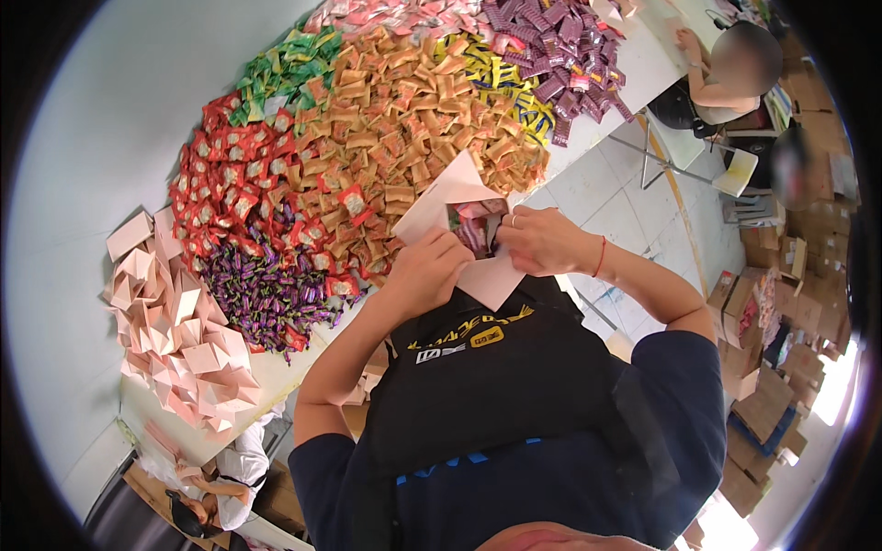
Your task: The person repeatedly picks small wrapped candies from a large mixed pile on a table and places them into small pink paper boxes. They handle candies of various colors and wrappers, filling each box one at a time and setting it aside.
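The table [83,184] stretches away beyond both hands, and most of it, straight ahead of the hands, is covered by a broad heap of wrapped sweets sorted loosely by colour: orange sweets [404,110] in the middle, red sweets [230,174] and purple sweets [262,294] further to the left hand's outer side, green sweets [285,69] and dark purple packets [551,46] at the far end. The heap looks barely dented, so by that measure a great deal of filling seems left to do.

Well out beyond the left hand, on the near end of the table, lies a stack of folded pink boxes [179,331], apparently empty and waiting.

Between the two hands, held above the table's edge, is the one pink box [450,202] in work. Its flap stands up and its mouth is open, with several sweets [476,228] showing inside, pink and purple among them. It looks partly filled and is not yet closed.

The left hand [427,271] is closed around the box's lower side, gripping it from beneath. The right hand [542,241] is closed on the box's opposite edge, its fingers curled at the opening; whether they also pinch a sweet I cannot tell.

Far off past the right hand, another person [735,73] sits at the table's far end.
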### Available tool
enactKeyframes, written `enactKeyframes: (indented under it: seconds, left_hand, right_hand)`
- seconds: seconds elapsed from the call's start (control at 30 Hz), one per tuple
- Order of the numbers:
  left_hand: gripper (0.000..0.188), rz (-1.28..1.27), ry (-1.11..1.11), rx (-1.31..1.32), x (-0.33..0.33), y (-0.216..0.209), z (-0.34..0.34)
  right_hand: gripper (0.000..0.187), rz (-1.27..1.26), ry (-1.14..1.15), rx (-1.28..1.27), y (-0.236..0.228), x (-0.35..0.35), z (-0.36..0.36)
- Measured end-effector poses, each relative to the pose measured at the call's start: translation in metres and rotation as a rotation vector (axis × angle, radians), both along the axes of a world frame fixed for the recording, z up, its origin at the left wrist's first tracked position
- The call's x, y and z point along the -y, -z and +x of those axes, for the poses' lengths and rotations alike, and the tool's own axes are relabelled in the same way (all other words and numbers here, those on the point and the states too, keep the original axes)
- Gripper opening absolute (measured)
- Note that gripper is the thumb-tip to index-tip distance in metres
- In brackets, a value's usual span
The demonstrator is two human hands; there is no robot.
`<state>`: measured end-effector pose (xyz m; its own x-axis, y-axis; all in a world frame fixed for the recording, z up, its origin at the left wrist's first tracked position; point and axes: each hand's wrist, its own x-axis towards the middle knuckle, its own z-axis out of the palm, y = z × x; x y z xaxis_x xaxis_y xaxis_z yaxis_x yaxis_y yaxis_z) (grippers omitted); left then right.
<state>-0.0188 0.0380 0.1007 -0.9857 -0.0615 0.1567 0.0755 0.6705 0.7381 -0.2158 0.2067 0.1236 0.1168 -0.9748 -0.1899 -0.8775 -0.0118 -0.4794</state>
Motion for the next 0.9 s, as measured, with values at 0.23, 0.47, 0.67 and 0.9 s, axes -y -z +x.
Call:
enactKeyframes:
  seconds: [0.23,0.47,0.67,0.9]
  left_hand:
    - [0.053,-0.157,-0.116,-0.02,-0.035,-0.014,-0.089]
    - [0.057,-0.246,-0.076,-0.004,-0.07,-0.016,-0.228]
    - [0.034,0.014,-0.37,-0.139,-0.068,-0.015,-0.299]
    - [0.02,0.184,-0.606,0.171,-0.047,0.062,-0.245]
  right_hand:
    - [0.015,-0.236,-0.13,0.173,-0.004,-0.014,-0.084]
    - [0.016,-0.322,0.066,0.117,0.017,-0.06,-0.202]
    - [0.009,-0.462,0.596,0.065,0.069,-0.099,-0.33]
    - [0.01,-0.387,1.088,-0.502,0.217,-0.14,-0.545]
